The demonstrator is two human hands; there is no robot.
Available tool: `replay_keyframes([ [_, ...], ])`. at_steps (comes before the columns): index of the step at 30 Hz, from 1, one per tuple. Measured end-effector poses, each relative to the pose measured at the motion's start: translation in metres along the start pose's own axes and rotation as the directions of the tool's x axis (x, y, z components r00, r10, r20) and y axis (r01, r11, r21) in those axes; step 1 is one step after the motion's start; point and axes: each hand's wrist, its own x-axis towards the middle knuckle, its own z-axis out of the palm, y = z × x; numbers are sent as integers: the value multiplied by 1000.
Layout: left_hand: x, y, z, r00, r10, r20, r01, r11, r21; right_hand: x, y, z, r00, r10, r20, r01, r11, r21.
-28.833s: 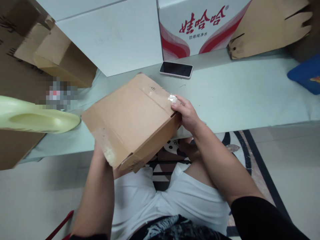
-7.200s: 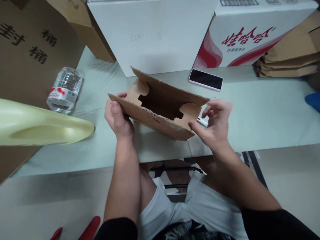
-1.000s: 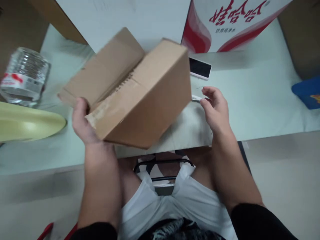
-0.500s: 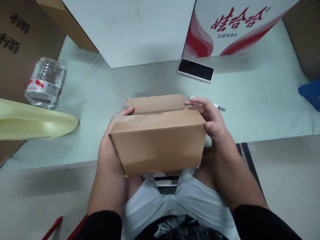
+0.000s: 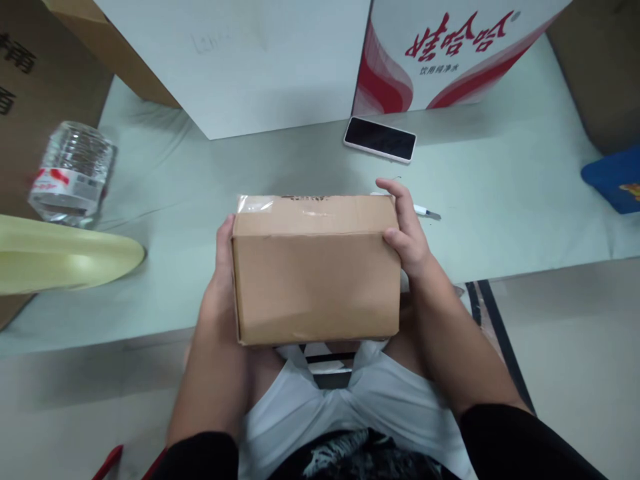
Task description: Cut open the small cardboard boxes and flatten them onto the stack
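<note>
A brown cardboard box [image 5: 316, 287] is held between my two hands, over the near edge of the table and above my lap. Clear tape shines on its narrow far side, which also carries dark print. My left hand [image 5: 225, 250] grips the box's left end, with most of its fingers hidden behind the cardboard. At the right end, my right hand [image 5: 411, 230] has its thumb on the top edge and its index finger stretched out past the far corner. Just beyond that hand lies a craft knife [image 5: 425, 212], partly hidden.
A phone [image 5: 380, 139] lies in front of a large white carton [image 5: 270, 73] with red print on its right side. To the left are a water bottle [image 5: 73, 172] on its side and a pale yellow curved object [image 5: 75, 253]. A blue object [image 5: 613, 179] sits at the right edge.
My hands have tipped the box, so the flap that stuck out at its far side is out of sight and the taped side shows. The whole view has shifted slightly.
</note>
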Motion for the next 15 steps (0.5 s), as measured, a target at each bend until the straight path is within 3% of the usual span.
replay_keyframes([
  [3, -13, 5, 1, 994, -41, 105, 43, 999, -14, 1, 8, 2, 996, -42, -78, 41, 999, -13],
  [8, -14, 13, -2, 960, 6, 279, -13, 1000, 25, 3, 15, 3, 971, -101, -217, 77, 990, -115],
  [13, -11, 11, -10, 979, 5, 202, -7, 1000, 11, 5, 15, 1, 959, -80, -273, 30, 983, -182],
  [15, -6, 12, -10, 989, 94, 116, -91, 995, -28, 6, 14, -2, 939, -51, -341, -12, 984, -179],
])
